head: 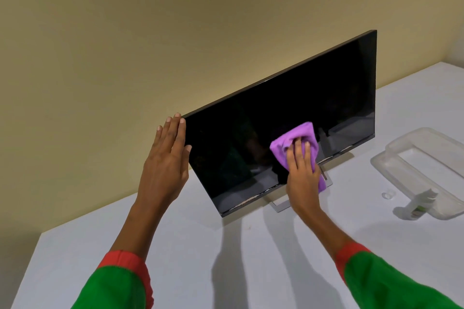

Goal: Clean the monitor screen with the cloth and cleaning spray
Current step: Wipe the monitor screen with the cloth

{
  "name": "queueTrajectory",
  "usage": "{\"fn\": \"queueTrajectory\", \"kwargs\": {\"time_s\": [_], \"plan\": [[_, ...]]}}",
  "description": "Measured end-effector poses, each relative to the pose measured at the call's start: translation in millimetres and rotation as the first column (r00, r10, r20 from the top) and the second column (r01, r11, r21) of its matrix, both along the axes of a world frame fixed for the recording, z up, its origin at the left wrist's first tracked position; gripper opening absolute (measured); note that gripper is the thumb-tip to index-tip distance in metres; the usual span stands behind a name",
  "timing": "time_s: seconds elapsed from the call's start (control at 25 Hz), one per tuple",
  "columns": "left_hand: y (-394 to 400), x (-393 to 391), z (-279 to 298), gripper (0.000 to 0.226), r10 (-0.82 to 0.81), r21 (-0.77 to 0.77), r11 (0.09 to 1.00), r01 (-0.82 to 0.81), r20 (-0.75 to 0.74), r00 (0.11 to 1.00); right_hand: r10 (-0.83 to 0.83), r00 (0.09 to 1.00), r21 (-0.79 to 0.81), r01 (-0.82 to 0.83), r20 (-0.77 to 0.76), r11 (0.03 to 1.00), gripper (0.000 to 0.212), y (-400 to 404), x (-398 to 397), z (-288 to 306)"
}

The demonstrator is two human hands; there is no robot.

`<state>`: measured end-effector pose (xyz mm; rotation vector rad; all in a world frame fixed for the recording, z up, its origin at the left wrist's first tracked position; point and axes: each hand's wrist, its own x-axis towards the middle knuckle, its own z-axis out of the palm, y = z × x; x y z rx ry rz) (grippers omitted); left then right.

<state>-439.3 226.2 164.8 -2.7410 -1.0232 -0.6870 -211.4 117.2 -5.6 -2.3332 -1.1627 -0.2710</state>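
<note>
Green sleeves (118,288) with red cuffs enter from 6 o'clock, nearest the camera, over a white table (226,258) whose near stretch between the two forearms lies bare and carries only their shadows. At 9 o'clock from the picture's middle, the left hand (164,158) stands flat, fingers straight and together, pressed against the left edge of the monitor (288,118), with the fingertips reaching just to its top left corner. The monitor's black screen is dark, leans back toward the yellow wall, and stands on a thin metal stand (281,204) that shows below its bottom edge. At the lower middle of the screen, the right hand (302,170) presses a purple cloth (298,138) onto the glass with fingers spread and only slightly bent; the cloth bulges out above the fingertips and hangs past the screen's bottom edge on the hand's right side. At 3 o'clock, well apart from the monitor, a clear plastic tray (426,158) rests on the table, and a small white spray bottle (247,204) lies at its near corner. A tiny clear cap (388,194) sits just left of that bottle.
</note>
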Motion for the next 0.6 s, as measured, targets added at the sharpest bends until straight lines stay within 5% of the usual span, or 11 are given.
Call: {"fn": "queueTrajectory", "kwargs": {"time_s": [0.16, 0.28, 0.4, 0.52, 0.6], "plan": [[4.5, -3.7, 4.2, 0.049, -0.024, -0.027, 0.999, 0.025, 0.028, 0.999, 0.266, 0.926, -0.160, -0.230, 0.266, 0.960, 0.095, -0.7, -48.0, -18.4], [5.9, -5.2, 5.4, 0.047, -0.041, -0.045, 0.998, 0.044, 0.062, 0.997, 0.308, 0.846, -0.065, -0.312, 0.436, 0.948, 0.062, 23.7, -56.1, 7.3], [6.0, -5.7, 4.7, 0.048, -0.048, -0.068, 0.996, 0.054, 0.090, 0.995, 0.191, 0.914, 0.037, -0.218, 0.358, 0.975, 0.058, 41.1, -39.4, 39.9], [7.3, -6.2, 2.6, 0.049, -0.042, -0.092, 0.994, 0.052, 0.109, 0.993, 0.024, 0.988, 0.098, -0.039, 0.154, 0.994, 0.092, 34.6, -11.8, 39.4], [7.5, -6.3, 0.8, 0.049, -0.039, -0.104, 0.993, 0.051, 0.118, 0.992, -0.038, 0.999, 0.117, 0.037, 0.005, 0.992, 0.094, 24.6, -9.3, 25.2]]}}
